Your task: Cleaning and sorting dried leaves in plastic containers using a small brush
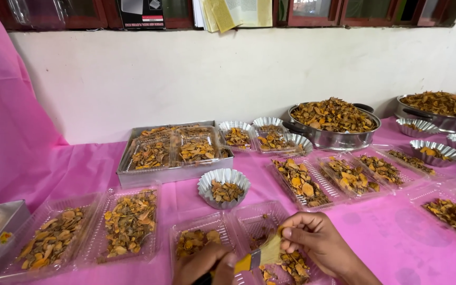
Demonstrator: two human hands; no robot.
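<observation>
Both hands meet over the near clear tray (pixel 259 221) on the pink tabletop (pixel 397 237): left hand (pixel 204 264) closed around a brush (pixel 257 257) whose long axis angles up-right, right hand (pixel 312 240) pinching its bristle tip, nearer the chips (pixel 291 264).

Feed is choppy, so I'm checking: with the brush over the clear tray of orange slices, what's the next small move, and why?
Probably a short sweep of the brush across the clear tray. The left hand grips its handle, the right hand pinches the bristles, and that tray's far end looks bare beside the dried slices.
</observation>
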